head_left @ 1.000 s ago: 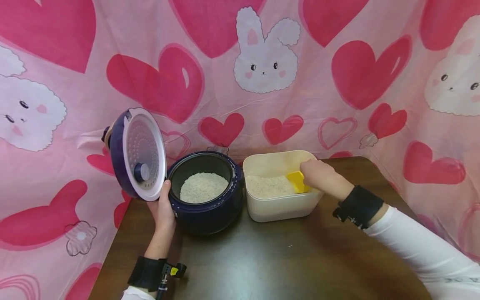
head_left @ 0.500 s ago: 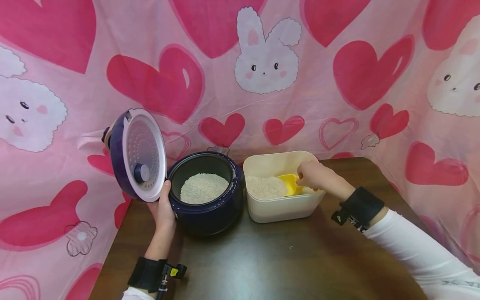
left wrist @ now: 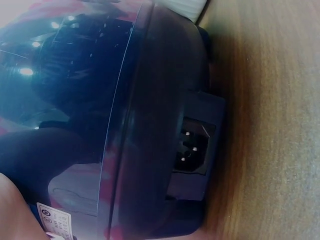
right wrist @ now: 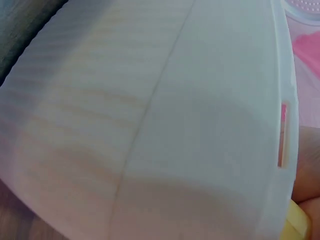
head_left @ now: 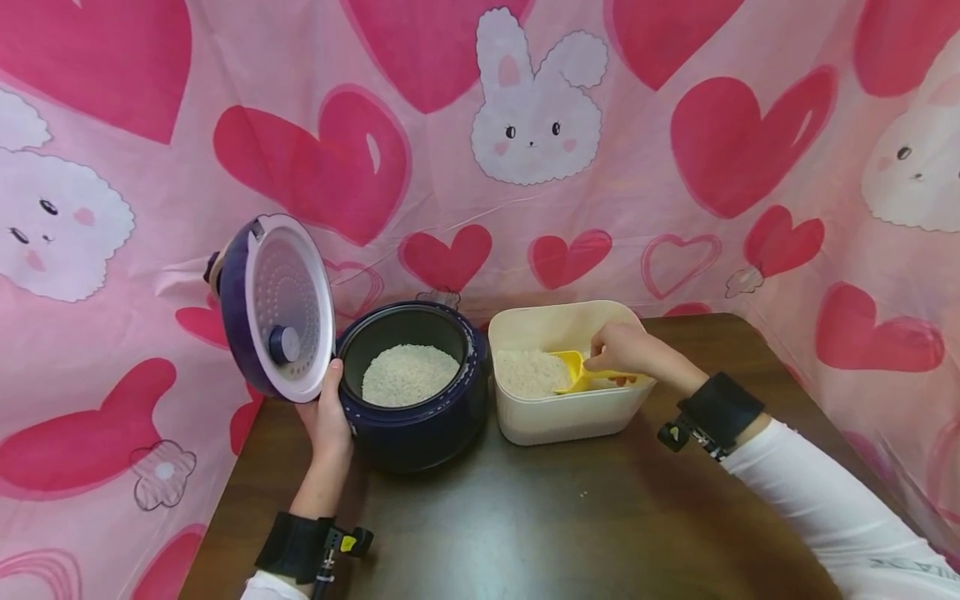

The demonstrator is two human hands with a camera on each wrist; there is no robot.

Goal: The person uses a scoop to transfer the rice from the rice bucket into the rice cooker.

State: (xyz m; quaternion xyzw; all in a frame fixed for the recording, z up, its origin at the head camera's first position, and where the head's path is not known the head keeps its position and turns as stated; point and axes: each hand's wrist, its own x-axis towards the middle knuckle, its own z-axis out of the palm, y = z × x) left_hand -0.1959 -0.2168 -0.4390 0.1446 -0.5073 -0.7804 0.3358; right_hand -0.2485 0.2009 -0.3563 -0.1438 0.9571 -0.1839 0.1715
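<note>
My left hand [head_left: 326, 421] holds the lower edge of the raised lid [head_left: 285, 287] of a dark blue rice cooker [head_left: 420, 437], its thumb by the lid's edge. White rice [head_left: 408, 377] lies in the cooker's pot. To the cooker's right, a cream plastic bin [head_left: 562, 423] contains more rice [head_left: 528, 372]. Over that bin my right hand [head_left: 626, 348] grips a yellow scoop [head_left: 572, 372], whose bowl is in the rice and whose handle points right. The right wrist view has the bin's outer wall [right wrist: 210, 130] and a bit of the yellow handle [right wrist: 297, 222].
Both containers stand on a dark wooden table [head_left: 525, 517] against a pink hanging cloth [head_left: 435, 183] with hearts and rabbits. The cooker's power socket [left wrist: 191, 147] shows in the left wrist view, with no cord in it. A few grains [head_left: 583, 494] lie on the table.
My right hand has moved a little left and down with the scoop, pushing its bowl leftward through the rice; its handle now shows. The left hand and lid have stayed put.
</note>
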